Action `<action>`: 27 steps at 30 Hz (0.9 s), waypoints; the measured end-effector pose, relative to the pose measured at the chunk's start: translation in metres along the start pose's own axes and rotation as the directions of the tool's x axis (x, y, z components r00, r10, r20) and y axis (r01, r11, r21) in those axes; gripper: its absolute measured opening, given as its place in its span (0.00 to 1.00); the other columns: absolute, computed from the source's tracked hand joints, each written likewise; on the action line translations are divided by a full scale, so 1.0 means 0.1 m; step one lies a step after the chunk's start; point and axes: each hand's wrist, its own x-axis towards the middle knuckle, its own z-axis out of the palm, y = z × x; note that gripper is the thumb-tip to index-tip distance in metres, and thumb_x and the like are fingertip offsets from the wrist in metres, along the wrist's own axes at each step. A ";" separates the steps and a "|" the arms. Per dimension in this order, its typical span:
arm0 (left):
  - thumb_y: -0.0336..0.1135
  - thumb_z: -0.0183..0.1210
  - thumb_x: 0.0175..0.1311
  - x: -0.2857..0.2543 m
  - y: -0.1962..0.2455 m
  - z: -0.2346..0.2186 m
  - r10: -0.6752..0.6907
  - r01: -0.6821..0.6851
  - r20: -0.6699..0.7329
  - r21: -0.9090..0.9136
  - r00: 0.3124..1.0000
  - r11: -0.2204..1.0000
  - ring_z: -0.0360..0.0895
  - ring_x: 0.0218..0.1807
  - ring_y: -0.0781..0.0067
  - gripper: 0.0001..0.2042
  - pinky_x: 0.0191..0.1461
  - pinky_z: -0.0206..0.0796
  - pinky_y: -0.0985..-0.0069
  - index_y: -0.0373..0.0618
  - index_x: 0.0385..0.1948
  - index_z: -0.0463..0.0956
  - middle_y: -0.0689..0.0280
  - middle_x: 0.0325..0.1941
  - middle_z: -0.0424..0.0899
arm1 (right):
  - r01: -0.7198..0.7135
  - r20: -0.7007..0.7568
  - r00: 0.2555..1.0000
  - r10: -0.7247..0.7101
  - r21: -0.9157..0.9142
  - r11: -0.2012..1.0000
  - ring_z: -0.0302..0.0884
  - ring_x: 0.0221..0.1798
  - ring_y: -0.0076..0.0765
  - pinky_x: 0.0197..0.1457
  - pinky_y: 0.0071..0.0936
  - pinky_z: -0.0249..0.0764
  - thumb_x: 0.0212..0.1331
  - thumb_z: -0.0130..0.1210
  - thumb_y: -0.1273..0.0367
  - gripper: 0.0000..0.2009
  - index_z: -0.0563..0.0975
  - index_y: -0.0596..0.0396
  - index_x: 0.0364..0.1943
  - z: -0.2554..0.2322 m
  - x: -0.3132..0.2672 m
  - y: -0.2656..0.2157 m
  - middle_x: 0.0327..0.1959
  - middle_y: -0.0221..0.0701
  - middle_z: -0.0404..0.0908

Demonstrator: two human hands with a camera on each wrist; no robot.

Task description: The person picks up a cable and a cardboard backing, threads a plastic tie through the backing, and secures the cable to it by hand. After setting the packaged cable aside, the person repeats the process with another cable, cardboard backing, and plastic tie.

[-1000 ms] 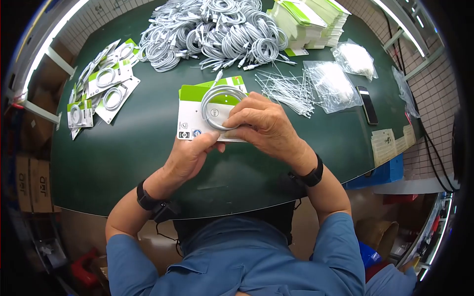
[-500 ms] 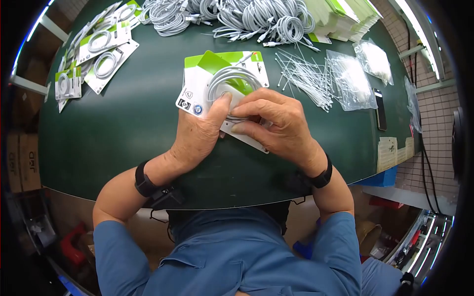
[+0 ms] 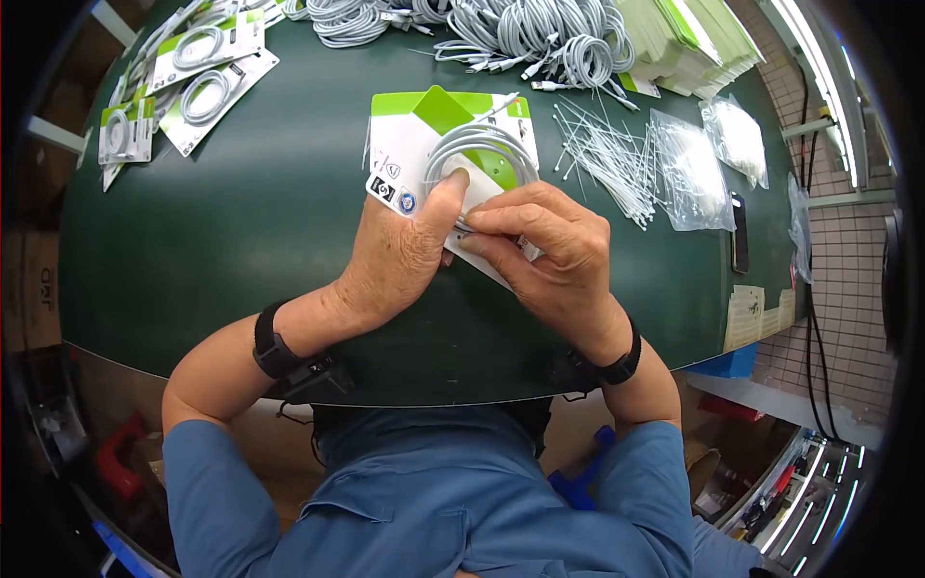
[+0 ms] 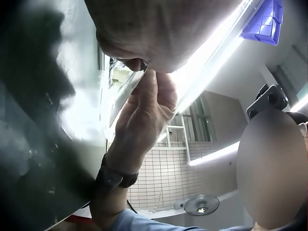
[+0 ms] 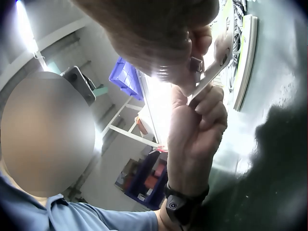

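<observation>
Cable [image 3: 482, 140], coiled on overlapping cards [image 3: 390, 144], is held over the tabletop [image 3: 222, 279], off its near edge. The left hand [image 3: 405, 246] grips the cards, thumb inside the coil; the right hand [image 3: 554, 241] pinches the coil's lower side, probably the best hold, since cable seems light and springy, cards thin and bendable. Beyond, toward the right edge, lie loose ties [image 3: 612, 169]; farther, heaped cables [image 3: 530, 34].

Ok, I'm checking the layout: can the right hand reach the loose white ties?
Probably yes: nothing visible stands between the right hand and the ties, though it must first release the coiled cable.
</observation>
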 end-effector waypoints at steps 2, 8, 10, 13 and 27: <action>0.35 0.59 0.72 -0.01 -0.02 -0.01 0.020 -0.020 0.015 0.011 1.000 1.000 0.77 0.26 0.82 0.12 0.22 0.68 0.81 0.38 0.50 0.75 0.66 0.36 0.81 | -0.017 -0.002 1.000 0.017 0.005 1.000 0.87 0.38 0.29 0.38 0.25 0.82 0.50 0.74 0.81 0.12 0.87 0.56 0.39 -0.01 -0.01 -0.01 0.38 0.33 0.88; 0.33 0.59 0.72 0.04 -0.11 -0.06 0.117 -0.119 0.022 0.155 0.993 0.981 0.77 0.28 0.84 0.13 0.23 0.68 0.82 0.38 0.52 0.76 0.67 0.37 0.81 | 0.045 -0.007 0.999 -0.045 0.033 0.998 0.86 0.37 0.29 0.38 0.26 0.82 0.50 0.74 0.80 0.12 0.87 0.56 0.40 0.01 -0.01 0.08 0.41 0.33 0.88; 0.33 0.59 0.72 0.05 -0.12 -0.05 0.140 -0.141 0.022 0.152 0.990 0.978 0.77 0.29 0.84 0.13 0.23 0.68 0.83 0.38 0.53 0.76 0.67 0.37 0.82 | 0.088 -0.026 0.996 -0.088 0.004 0.996 0.86 0.37 0.29 0.38 0.26 0.81 0.50 0.73 0.79 0.12 0.87 0.56 0.40 -0.02 0.02 0.06 0.41 0.33 0.88; 0.33 0.58 0.73 0.06 -0.13 -0.04 0.166 -0.163 -0.042 0.084 0.985 0.983 0.76 0.27 0.86 0.13 0.23 0.66 0.85 0.38 0.54 0.76 0.69 0.36 0.82 | 0.130 -0.087 0.988 -0.128 0.021 0.991 0.84 0.34 0.29 0.37 0.26 0.80 0.52 0.73 0.79 0.10 0.86 0.56 0.39 -0.10 0.03 0.03 0.40 0.33 0.86; 0.35 0.57 0.76 0.18 -0.07 -0.15 0.176 -0.174 -0.031 0.042 0.984 0.984 0.75 0.27 0.90 0.12 0.20 0.58 0.86 0.40 0.54 0.75 0.72 0.36 0.82 | -0.379 -0.265 0.924 0.274 -0.556 0.740 0.83 0.34 0.40 0.39 0.37 0.79 0.60 0.69 0.65 0.09 0.86 0.57 0.36 -0.61 0.05 1.12 0.34 0.37 0.85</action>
